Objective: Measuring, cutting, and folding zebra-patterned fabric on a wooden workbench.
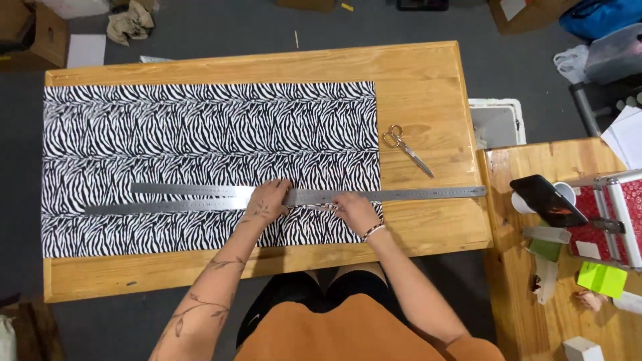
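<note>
Item: long steel ruler point(401, 194), lying flat across the near half of a wooden worktop point(428, 87), running left to right over a sheet of zebra-striped fabric point(200, 127) and past the fabric's right edge almost to the worktop's right rim. A second steel ruler point(167, 208) lies just nearer and lower on the left, parallel to the first, and disappears under the left hand. Left hand point(267, 202): palm down on the rulers near the fabric's middle, fingers point(281, 184) spread a little and pressed flat, the tips reaching the far edge of the upper ruler; nothing is gripped. Right hand point(354, 210): just right of the left, palm down on the fabric at the ruler's near edge, fingers close together and pointing left toward the other hand; whether they pinch anything cannot be told. The ruler thus lies under the left fingers and along the far side of the right ones. A bracelet point(373, 231) circles the right wrist. Scissors point(406, 148), closed, lie on bare wood right of the fabric, well apart from both hands. A side table point(515, 267) to the right carries a dark phone point(547, 199) and a red case point(618, 210).
</note>
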